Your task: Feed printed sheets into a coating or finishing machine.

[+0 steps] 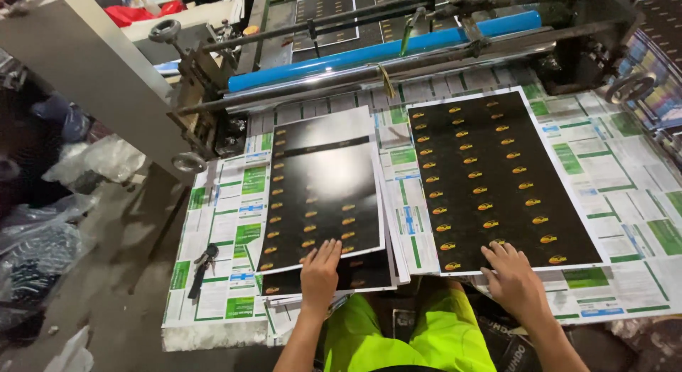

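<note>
Left hand (319,274) flat, fingers spread, grip released on glossy black sheet stack (323,194), right hand (515,278) flat, grasping nothing, on matte black sheet (490,180), paper-covered table (611,173), blue roller (383,50)

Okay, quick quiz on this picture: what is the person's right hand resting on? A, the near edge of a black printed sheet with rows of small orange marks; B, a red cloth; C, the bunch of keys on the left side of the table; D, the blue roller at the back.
A: the right hand lies flat, fingers spread, on the near edge of the black printed sheet, far from the blue roller and keys.
</note>
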